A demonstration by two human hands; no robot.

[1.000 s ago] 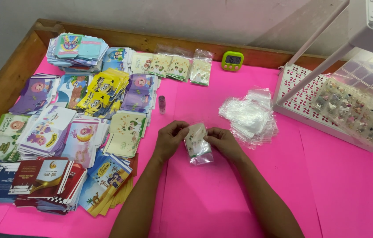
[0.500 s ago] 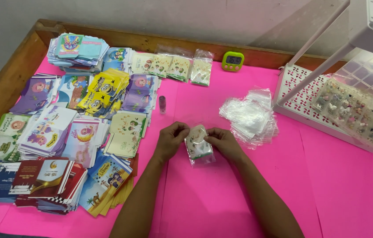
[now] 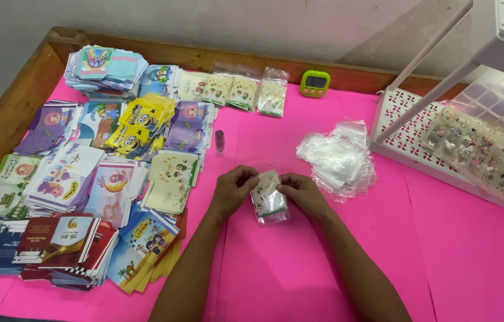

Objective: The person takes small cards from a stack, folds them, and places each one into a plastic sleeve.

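Nearest the camera, both forearms reach out over the pink table cover [image 3: 299, 274] and converge near its middle; the left hand [image 3: 234, 189] and the right hand [image 3: 302, 194] meet on a small clear plastic bag [image 3: 270, 201] with a pale printed card inside, held just above the cover. The fingers of both hands are closed in a pinch on the bag's upper edge, thumbs towards the wearer, wrists bent slightly inward; the bag hangs down between them. The step in hand looks like closing the bag's mouth over the card; the next move seems to call for an even press along the top edge. To the left lie stacks of coloured printed cards [image 3: 85, 179]; just right of the hands sits a heap of empty clear bags [image 3: 338, 158]; a small vial [image 3: 220, 142] stands beyond the left hand. Farther off, finished bagged cards [image 3: 234, 89] line the wooden rim; a green timer [image 3: 315, 83] sits beside them; a white rack [image 3: 419, 128] with a clear compartment box [image 3: 478, 143] stands far right.
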